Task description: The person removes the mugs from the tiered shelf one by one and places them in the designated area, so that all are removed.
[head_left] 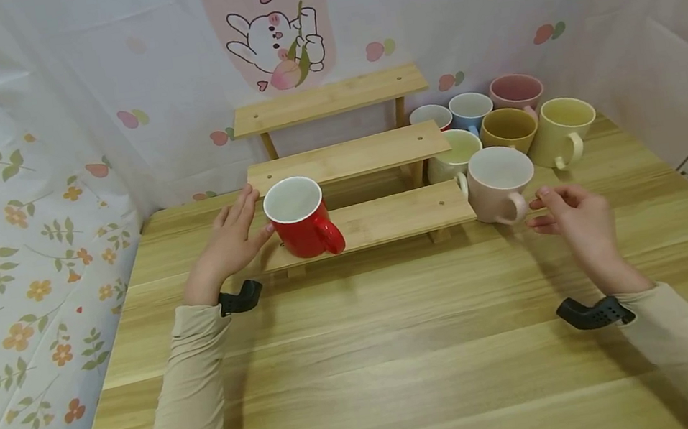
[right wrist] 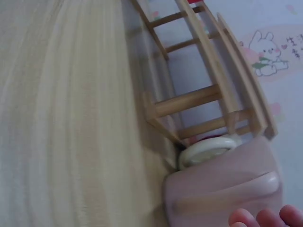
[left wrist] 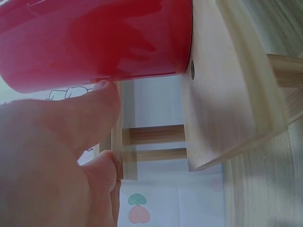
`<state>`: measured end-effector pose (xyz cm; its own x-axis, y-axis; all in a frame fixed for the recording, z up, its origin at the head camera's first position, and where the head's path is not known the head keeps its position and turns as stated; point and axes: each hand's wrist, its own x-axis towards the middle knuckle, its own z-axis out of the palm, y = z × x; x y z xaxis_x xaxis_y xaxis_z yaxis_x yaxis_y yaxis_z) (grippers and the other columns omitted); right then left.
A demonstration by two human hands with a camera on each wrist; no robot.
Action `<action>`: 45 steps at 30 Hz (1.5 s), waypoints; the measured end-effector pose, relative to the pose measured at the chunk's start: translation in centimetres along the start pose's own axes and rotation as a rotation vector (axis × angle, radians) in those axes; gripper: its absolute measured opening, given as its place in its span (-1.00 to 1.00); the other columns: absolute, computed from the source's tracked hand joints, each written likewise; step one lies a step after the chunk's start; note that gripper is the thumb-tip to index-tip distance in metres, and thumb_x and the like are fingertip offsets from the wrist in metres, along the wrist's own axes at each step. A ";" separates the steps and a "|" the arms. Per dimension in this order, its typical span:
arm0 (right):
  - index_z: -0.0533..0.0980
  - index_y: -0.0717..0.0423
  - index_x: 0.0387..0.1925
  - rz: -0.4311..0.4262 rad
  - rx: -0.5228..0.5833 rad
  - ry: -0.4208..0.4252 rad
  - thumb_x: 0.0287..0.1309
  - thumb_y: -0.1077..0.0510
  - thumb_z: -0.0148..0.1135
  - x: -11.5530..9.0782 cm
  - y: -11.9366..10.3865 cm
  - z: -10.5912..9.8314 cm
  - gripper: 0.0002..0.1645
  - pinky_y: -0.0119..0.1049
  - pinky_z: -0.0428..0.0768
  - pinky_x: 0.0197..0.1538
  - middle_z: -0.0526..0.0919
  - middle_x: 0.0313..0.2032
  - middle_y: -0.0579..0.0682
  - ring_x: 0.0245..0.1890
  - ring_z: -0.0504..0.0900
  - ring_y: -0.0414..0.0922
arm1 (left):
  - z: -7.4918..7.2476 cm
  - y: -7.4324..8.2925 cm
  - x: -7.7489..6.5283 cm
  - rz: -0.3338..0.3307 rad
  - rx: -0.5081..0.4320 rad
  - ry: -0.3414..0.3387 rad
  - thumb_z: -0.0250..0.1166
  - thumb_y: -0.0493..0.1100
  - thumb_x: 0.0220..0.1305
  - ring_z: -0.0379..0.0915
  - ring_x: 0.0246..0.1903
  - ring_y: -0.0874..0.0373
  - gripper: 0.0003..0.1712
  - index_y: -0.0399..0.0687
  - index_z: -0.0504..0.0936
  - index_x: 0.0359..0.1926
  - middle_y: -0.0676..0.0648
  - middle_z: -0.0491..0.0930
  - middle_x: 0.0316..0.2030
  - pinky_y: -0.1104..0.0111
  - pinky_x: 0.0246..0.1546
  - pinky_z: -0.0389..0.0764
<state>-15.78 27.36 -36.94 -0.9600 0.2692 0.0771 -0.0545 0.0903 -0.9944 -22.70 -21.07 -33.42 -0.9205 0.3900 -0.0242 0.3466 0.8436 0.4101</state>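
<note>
A red mug (head_left: 301, 224) with a white inside stands on the left end of the lowest board of a three-tier wooden rack (head_left: 396, 216), its handle turned to the front right. My left hand (head_left: 226, 241) rests its straight fingers by the left end of the middle board; the thumb (left wrist: 102, 101) lies against the red mug's side. At the rack's right end, a pale pink mug (head_left: 498, 183) stands on the table. My right hand (head_left: 580, 223) is beside its handle (right wrist: 227, 194), fingers loosely bent with nothing between them.
Several more mugs crowd the back right: a yellow mug (head_left: 558, 135), a mustard mug (head_left: 507, 129), a deep pink mug (head_left: 515, 90), a blue mug (head_left: 471, 109) and a cream mug (head_left: 454, 156). Behind the rack hangs a printed cloth (head_left: 155, 65).
</note>
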 end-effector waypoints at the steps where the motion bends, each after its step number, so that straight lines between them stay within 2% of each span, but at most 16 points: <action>1: 0.56 0.01 -0.38 -0.009 -0.018 0.018 0.31 0.11 0.15 -0.1 -0.2 0.1 -0.86 -0.47 0.64 -0.47 0.69 -0.51 -0.25 -0.62 0.69 -0.28 | 0.0 0.0 0.0 0.000 0.001 0.002 0.00 -0.02 0.46 -0.30 0.48 -0.18 -0.18 -0.32 -0.18 0.48 -0.23 -0.33 0.51 -0.08 0.43 -0.33; 5: 0.59 -0.01 -0.40 -0.058 -0.074 0.049 0.28 0.09 0.18 -0.2 -1.1 0.4 -0.85 -0.47 0.65 -0.46 0.70 -0.51 -0.23 -0.61 0.69 -0.28 | 0.1 -0.2 0.0 -0.002 -0.004 0.001 0.01 -0.02 0.46 -0.31 0.48 -0.18 -0.18 -0.31 -0.18 0.48 -0.23 -0.33 0.51 -0.08 0.43 -0.34; 7: 0.61 0.09 -0.37 -0.078 -0.054 0.027 0.26 0.10 0.20 -0.3 -1.4 0.8 -0.84 -0.45 0.65 -0.45 0.70 -0.52 -0.19 -0.60 0.70 -0.26 | 0.2 -0.2 -0.1 -0.004 -0.010 -0.002 0.01 -0.02 0.46 -0.32 0.48 -0.17 -0.18 -0.31 -0.17 0.48 -0.23 -0.33 0.51 -0.07 0.43 -0.35; 12: 0.57 0.36 -0.27 -0.113 -0.051 -0.049 0.24 0.10 0.23 -0.4 -2.3 2.2 -0.68 -0.41 0.67 -0.42 0.70 -0.50 -0.13 -0.58 0.71 -0.21 | 0.2 -0.3 -0.1 -0.001 -0.020 -0.001 0.01 -0.02 0.46 -0.32 0.48 -0.17 -0.18 -0.32 -0.17 0.48 -0.23 -0.33 0.51 -0.08 0.43 -0.36; 21: 0.53 0.48 -0.26 -0.159 -0.196 -0.210 0.30 0.09 0.16 -0.2 -4.5 6.7 -0.59 -0.43 0.67 -0.39 0.67 -0.51 -0.18 -0.53 0.70 -0.27 | 0.1 -0.6 -0.1 -0.006 -0.017 0.007 0.01 -0.07 0.45 -0.31 0.48 -0.17 -0.19 -0.32 -0.18 0.48 -0.23 -0.33 0.51 -0.06 0.43 -0.36; 23: 0.55 0.47 -0.25 -0.160 -0.240 -0.245 0.31 0.08 0.15 -0.3 -4.8 8.0 -0.58 -0.43 0.67 -0.39 0.68 -0.51 -0.16 -0.53 0.70 -0.28 | 0.1 -0.6 -0.1 -0.006 -0.016 0.004 0.01 -0.10 0.45 -0.31 0.48 -0.18 -0.20 -0.32 -0.19 0.48 -0.23 -0.33 0.51 -0.06 0.43 -0.36; 26: 0.59 0.41 -0.26 -0.154 -0.317 -0.306 0.32 0.04 0.14 -0.6 -5.1 9.8 -0.58 -0.40 0.68 -0.37 0.70 -0.47 -0.02 -0.51 0.69 -0.29 | 0.0 -0.5 -0.2 0.001 -0.024 -0.006 0.00 -0.15 0.44 -0.33 0.48 -0.18 -0.21 -0.32 -0.20 0.48 -0.23 -0.33 0.51 -0.06 0.43 -0.37; 30: 0.61 0.39 -0.28 -0.128 -0.332 -0.397 0.30 0.06 0.17 -0.7 -5.2 12.3 -0.61 -0.33 0.70 -0.38 0.69 -0.41 0.18 -0.50 0.69 -0.26 | 0.0 -0.6 -0.2 0.008 -0.024 -0.009 -0.04 -0.22 0.42 -0.37 0.49 -0.15 -0.23 -0.30 -0.22 0.48 -0.23 -0.33 0.51 -0.07 0.43 -0.37; 38: 0.63 0.39 -0.26 -0.083 -0.275 -0.497 0.28 0.09 0.19 -1.4 -5.2 16.6 -0.64 -0.30 0.70 -0.37 0.70 -0.40 0.22 -0.49 0.71 -0.08 | 0.0 -0.6 -0.1 0.027 -0.022 0.008 -0.04 -0.27 0.37 -0.37 0.49 -0.14 -0.22 -0.30 -0.20 0.48 -0.23 -0.30 0.51 -0.06 0.43 -0.39; 45: 0.64 0.25 -0.16 -0.126 -0.283 -0.537 0.27 0.05 0.21 -1.8 -5.4 18.9 -0.67 -0.27 0.70 -0.34 0.72 -0.30 0.18 -0.47 0.73 -0.04 | 0.0 -0.6 -0.1 0.024 -0.021 0.007 -0.04 -0.27 0.36 -0.37 0.49 -0.12 -0.21 -0.30 -0.20 0.48 -0.23 -0.30 0.51 -0.06 0.43 -0.38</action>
<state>-18.94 8.30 -33.07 -0.9590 -0.2738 0.0726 -0.1724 0.3607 -0.9166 -22.83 -21.58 -33.69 -0.9134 0.4069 -0.0075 0.3645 0.8261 0.4298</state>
